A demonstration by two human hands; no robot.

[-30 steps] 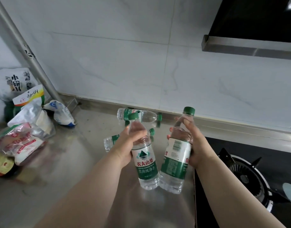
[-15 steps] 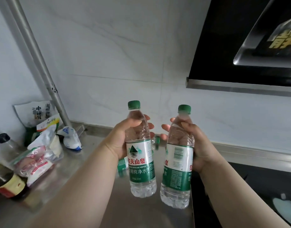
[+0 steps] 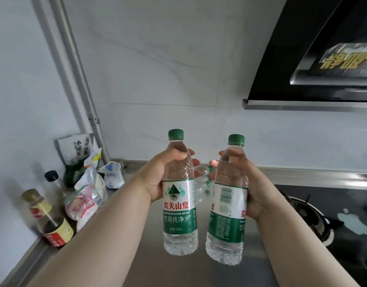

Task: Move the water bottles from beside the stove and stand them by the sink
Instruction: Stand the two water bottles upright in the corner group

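Observation:
My left hand [image 3: 157, 179] grips a clear water bottle [image 3: 179, 214] with a green cap and green-and-white label, held upright above the steel counter. My right hand [image 3: 253, 187] grips a second, matching bottle [image 3: 227, 220], slightly tilted, just to its right. Between and behind them, more bottles [image 3: 202, 183] lie on their sides on the counter, mostly hidden. The sink is out of view.
The steel counter [image 3: 178, 270] runs below. A gas stove [image 3: 315, 216] sits at the right under a black range hood [image 3: 315, 59]. At the left stand sauce bottles [image 3: 52, 222], food packets [image 3: 85, 201] and a grey pipe [image 3: 74, 65] against the wall.
Both hands have lifted their bottles off the counter and raised them upright. The view has tilted upward, showing more wall and hood.

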